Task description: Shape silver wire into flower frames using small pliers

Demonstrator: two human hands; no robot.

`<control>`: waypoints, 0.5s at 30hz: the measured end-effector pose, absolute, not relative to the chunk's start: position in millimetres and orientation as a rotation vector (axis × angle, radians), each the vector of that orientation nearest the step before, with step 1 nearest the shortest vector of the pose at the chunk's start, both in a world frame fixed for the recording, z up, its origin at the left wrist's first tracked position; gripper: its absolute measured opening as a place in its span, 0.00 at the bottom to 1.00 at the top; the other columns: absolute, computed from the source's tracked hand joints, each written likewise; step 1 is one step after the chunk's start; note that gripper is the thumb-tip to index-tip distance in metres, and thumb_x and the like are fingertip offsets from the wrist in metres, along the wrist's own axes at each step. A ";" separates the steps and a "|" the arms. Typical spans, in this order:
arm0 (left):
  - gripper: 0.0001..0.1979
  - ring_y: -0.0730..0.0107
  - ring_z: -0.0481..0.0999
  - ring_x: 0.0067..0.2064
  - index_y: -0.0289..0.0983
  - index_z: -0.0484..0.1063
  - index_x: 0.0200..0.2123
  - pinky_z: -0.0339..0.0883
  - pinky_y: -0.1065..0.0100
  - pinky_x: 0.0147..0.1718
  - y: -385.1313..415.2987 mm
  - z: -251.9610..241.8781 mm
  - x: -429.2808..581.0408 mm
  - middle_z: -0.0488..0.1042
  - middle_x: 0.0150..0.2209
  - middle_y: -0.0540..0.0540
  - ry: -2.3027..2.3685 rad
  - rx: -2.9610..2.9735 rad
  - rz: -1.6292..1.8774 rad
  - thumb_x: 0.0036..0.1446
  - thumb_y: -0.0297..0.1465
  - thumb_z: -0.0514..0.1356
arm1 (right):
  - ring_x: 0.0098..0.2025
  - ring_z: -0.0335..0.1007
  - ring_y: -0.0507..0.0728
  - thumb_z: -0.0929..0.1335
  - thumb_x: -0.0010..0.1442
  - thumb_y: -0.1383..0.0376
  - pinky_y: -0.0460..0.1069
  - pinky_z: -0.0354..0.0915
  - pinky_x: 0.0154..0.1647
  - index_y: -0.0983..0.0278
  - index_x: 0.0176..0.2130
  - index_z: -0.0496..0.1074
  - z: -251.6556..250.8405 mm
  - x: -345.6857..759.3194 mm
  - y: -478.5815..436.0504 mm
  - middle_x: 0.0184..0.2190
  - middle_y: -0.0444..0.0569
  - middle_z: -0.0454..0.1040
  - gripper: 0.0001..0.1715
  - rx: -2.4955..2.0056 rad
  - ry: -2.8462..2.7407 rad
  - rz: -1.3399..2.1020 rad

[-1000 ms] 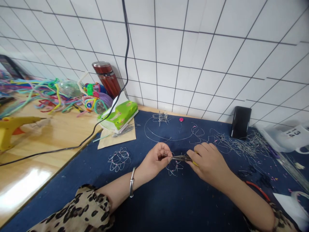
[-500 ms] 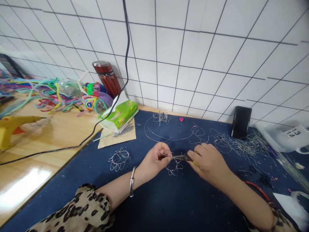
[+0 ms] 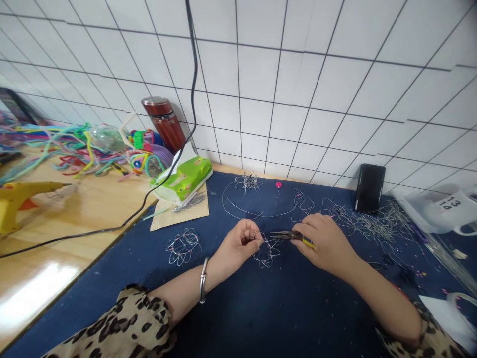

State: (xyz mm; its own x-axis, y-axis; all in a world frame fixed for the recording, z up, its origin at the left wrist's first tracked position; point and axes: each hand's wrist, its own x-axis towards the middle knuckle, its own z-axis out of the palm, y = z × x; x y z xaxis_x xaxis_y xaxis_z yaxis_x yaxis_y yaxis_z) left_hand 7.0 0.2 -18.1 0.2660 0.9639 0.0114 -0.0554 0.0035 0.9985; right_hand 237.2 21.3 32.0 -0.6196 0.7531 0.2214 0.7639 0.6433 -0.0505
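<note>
Between thumb and fingertips, my left hand (image 3: 241,242) pinches a looped wire ring (image 3: 266,256) dotted with small pinkish beads. My right hand (image 3: 323,243) is wrapped round needle-nose pliers (image 3: 288,235) with yellow handles. Their jaws point left, slightly parted and just short of the wire near my left fingertips. A similar wire ring of petal-like loops (image 3: 184,247) lies on the dark blue mat (image 3: 231,308) to the left of my left hand. Farther back on the mat sits a small silvery wire piece (image 3: 248,183), with a long curved wire beside it.
A heap of wire scraps (image 3: 380,223) lies at right by an upright black phone (image 3: 369,188) and a white plastic container (image 3: 436,211). At left are a green tissue pack (image 3: 190,179), a red flask (image 3: 164,124), colourful pipe cleaners (image 3: 80,149), a yellow glue gun (image 3: 22,199) and a black cable (image 3: 128,222).
The pliers have drawn back to the right, off the wire by my left fingertips, and their jaws have parted. My left hand keeps its pinch on the ring. The view has shifted slightly.
</note>
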 end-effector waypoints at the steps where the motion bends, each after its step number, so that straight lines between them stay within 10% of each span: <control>1: 0.05 0.79 0.61 0.26 0.36 0.60 0.33 0.54 0.74 0.24 0.1 -18.2 6.9 0.64 0.28 0.53 0.963 1.292 1.037 0.55 0.25 0.56 | 0.36 0.58 0.55 0.61 0.59 0.58 0.50 0.51 0.37 0.60 0.37 0.69 29.9 238.7 23.3 0.33 0.48 0.67 0.11 -1.238 -2.637 -0.059; 15: 0.08 0.76 0.64 0.32 0.36 0.62 0.38 0.59 0.72 0.32 -2.1 -17.9 8.6 0.66 0.31 0.50 0.959 1.333 1.097 0.53 0.25 0.57 | 0.38 0.60 0.55 0.62 0.59 0.57 0.51 0.54 0.40 0.61 0.39 0.69 -10.9 238.3 33.5 0.35 0.49 0.68 0.13 -1.282 -2.476 0.030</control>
